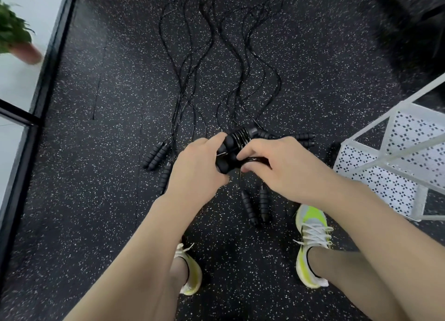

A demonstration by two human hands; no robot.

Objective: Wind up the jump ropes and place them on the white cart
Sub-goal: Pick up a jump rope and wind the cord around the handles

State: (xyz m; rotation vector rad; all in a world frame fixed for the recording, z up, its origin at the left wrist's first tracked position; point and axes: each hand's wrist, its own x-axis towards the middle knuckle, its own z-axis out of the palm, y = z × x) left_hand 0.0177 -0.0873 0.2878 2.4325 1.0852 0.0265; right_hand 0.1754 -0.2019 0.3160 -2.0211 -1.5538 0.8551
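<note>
I hold a black jump rope (237,140) above the floor, its thin cord coiled several turns around its paired foam handles. My left hand (197,166) grips the handles from the left. My right hand (274,164) pinches a loop of the cord against the bundle from the right. Several other black jump ropes (199,80) lie stretched out on the speckled floor ahead, with handles at the near ends: a pair on the left (156,155), a pair below my hands (256,205), and a pair by the cart (304,139). The white cart (395,161) stands at the right.
The dark speckled rubber floor (96,200) runs to a black-framed edge on the left (48,75), where a potted plant (16,39) sits. My feet in yellow-white shoes (311,243) stand near the loose handles. A dark bulky object (414,27) fills the top right.
</note>
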